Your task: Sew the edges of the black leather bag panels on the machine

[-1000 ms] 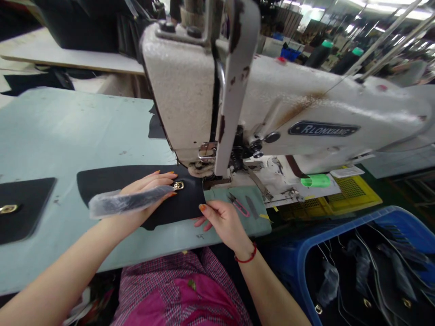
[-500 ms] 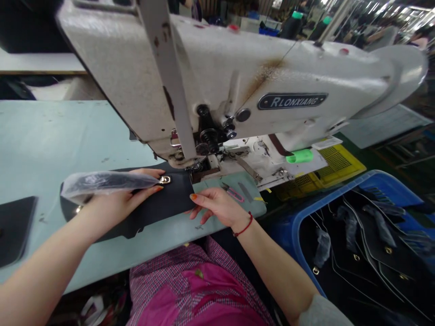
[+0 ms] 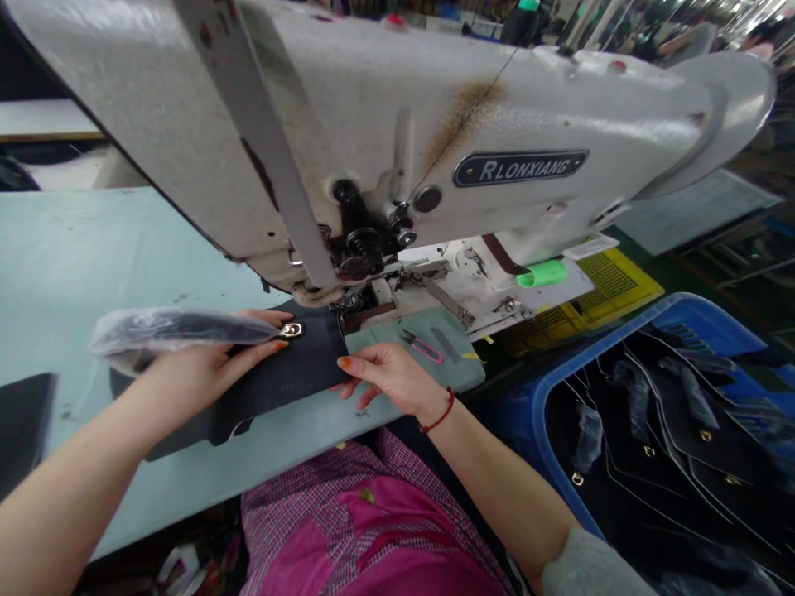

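A black leather panel (image 3: 298, 364) lies on the pale green table, its far right corner at the presser foot (image 3: 353, 302) of the sewing machine. Fixed to it is a gold-coloured buckle (image 3: 291, 329), from which a strap wrapped in clear plastic (image 3: 180, 325) runs left over my left hand (image 3: 202, 364). That hand rests on the leather, thumb and fingers stretched out on either side of the buckle. My right hand (image 3: 391, 377) pinches the panel's right edge, thumb on top and fingers partly hidden below.
The white sewing machine (image 3: 373, 108) fills the upper view. Thread snips with pink handles (image 3: 422, 346) lie right of the panel. A blue bin (image 3: 596, 352) at right holds several black pieces with buckles. Yellow crates (image 3: 612, 285) stand behind it. Another dark piece (image 3: 25, 418) lies at far left.
The view has shifted, so the machine and panel appear slightly further left. Both hands keep their places on the panel, which shows little movement against the machine.
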### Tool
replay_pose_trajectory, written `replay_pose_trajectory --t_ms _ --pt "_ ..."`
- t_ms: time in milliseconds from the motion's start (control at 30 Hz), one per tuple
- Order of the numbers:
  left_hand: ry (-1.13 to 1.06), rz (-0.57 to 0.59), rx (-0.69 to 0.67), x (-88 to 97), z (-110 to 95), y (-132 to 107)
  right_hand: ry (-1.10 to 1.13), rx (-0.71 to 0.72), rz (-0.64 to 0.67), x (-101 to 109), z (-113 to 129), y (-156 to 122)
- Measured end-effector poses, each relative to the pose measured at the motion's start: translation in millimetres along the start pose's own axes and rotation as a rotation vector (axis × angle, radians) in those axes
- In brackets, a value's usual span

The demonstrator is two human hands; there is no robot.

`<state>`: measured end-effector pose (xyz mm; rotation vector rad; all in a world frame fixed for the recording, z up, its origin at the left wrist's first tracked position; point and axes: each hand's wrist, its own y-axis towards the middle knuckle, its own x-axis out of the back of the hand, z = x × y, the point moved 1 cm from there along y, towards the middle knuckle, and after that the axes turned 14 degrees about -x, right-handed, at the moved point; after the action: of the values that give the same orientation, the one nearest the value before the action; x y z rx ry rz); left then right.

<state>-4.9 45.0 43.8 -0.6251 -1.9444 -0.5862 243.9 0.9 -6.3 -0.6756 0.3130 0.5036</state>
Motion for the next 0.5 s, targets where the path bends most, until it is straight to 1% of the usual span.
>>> replay_pose_trajectory --t_ms 100,333,500 --pt "0.013 -0.005 -0.021 -0.7 1.3 -0.1 -0.023 0.019 -0.013 -0.9 -1.0 -0.4" --pt "0.007 -0.011 -0.011 -1.2 -0.3 -0.1 -0.138 0.083 -0.081 -1.6 -5.8 -0.7" --pt "0.026 -0.036 -0.025 -2.6 -0.9 -0.5 -0.216 0.138 -0.181 -6.5 -8.7 -2.4"
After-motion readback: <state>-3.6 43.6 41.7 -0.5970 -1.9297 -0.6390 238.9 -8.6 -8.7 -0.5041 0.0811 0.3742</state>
